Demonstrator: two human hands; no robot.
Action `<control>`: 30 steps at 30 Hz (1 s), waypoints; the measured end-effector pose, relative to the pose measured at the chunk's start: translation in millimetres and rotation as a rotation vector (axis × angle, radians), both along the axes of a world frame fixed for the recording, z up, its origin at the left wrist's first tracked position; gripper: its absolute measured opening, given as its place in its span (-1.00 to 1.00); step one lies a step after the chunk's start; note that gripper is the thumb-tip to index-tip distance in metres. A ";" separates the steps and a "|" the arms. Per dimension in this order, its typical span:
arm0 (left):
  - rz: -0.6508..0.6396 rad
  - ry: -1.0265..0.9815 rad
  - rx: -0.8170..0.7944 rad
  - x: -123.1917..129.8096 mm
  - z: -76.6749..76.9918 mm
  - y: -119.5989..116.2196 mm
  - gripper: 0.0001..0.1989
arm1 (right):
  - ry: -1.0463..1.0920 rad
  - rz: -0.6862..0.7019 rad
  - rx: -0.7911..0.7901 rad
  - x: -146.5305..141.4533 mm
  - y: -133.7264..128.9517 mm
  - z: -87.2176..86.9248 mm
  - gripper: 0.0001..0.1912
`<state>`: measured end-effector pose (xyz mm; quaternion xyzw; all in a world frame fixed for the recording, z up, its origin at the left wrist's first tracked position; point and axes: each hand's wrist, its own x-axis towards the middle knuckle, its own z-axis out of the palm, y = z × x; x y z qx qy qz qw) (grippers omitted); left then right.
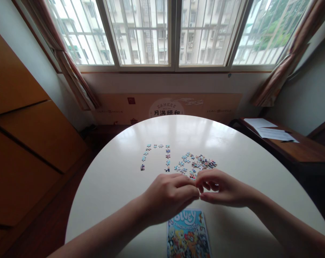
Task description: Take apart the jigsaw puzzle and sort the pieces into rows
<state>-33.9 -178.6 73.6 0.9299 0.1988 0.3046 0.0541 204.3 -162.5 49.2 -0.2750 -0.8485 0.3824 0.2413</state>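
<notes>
My left hand [171, 193] is over the near part of the round table, back upward, its fingers bent together and pointing right. Whatever may be between its fingertips is hidden. Close against those fingertips is my right hand [223, 188], fingers curled and thumb apart, with nothing visible in the gap. Just beyond the hands lies a heap of loose jigsaw pieces [204, 162], with pale blue jigsaw pieces [181, 165] scattered on its left. Farther left, several edge pieces [168, 156] form an incomplete rectangular outline, open on the near side.
A colourful "Bluey" picture sheet [188, 236] lies on the white round table [111, 200] below my hands, partly covered by my left hand. On the right, papers [275, 133] and pens rest on a brown side table [310, 143]. Wooden cabinets [30, 143] stand left.
</notes>
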 end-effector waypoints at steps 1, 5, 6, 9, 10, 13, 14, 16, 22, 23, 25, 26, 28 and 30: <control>0.054 -0.011 -0.003 -7.8 2.9 5.2 -0.83 | 0.002 -0.055 0.009 2.4 2.0 -1.6 -0.81; 0.543 0.009 -0.017 -50.9 15.5 33.9 -0.83 | -0.012 -0.288 0.001 16.1 11.1 -7.1 -0.65; 0.686 0.061 -0.022 -60.7 17.6 40.7 -0.84 | -0.009 -0.311 -0.007 19.2 12.9 -8.0 -0.64; 0.868 0.184 -0.090 -78.7 18.7 55.1 -0.83 | -0.023 -0.346 0.007 24.4 15.3 -9.6 -0.66; 0.874 0.196 -0.121 -80.8 17.7 57.7 -0.82 | -0.038 -0.353 0.025 24.7 15.3 -9.8 -0.67; 0.863 0.187 -0.182 -79.4 12.3 60.6 -0.81 | -0.083 -0.357 0.081 23.2 14.2 -9.7 -0.70; 0.859 0.190 -0.188 -77.4 10.0 60.7 -0.81 | -0.089 -0.356 0.093 22.6 13.9 -9.6 -0.71; 0.843 0.225 -0.196 -72.0 4.6 60.4 -0.82 | -0.094 -0.352 0.105 21.7 13.5 -9.2 -0.72; 0.791 0.367 -0.268 -54.6 -11.7 59.5 -0.82 | -0.109 -0.337 0.122 22.1 13.4 -8.3 -0.75; 0.783 0.382 -0.288 -53.4 -12.7 59.2 -0.83 | -0.111 -0.336 0.128 22.3 13.4 -8.3 -0.75; 0.769 0.403 -0.333 -54.2 -11.6 58.4 -0.85 | -0.114 -0.333 0.136 22.7 13.3 -8.2 -0.76; 0.759 0.408 -0.360 -56.7 -9.4 58.1 -0.86 | -0.115 -0.331 0.138 22.9 13.3 -7.9 -0.76; 0.735 0.405 -0.422 -66.2 -2.0 58.2 -0.86 | -0.119 -0.328 0.141 23.2 13.0 -7.2 -0.76; 0.745 0.374 -0.462 -80.8 7.1 60.1 -0.82 | -0.122 -0.331 0.145 23.7 12.7 -6.6 -0.76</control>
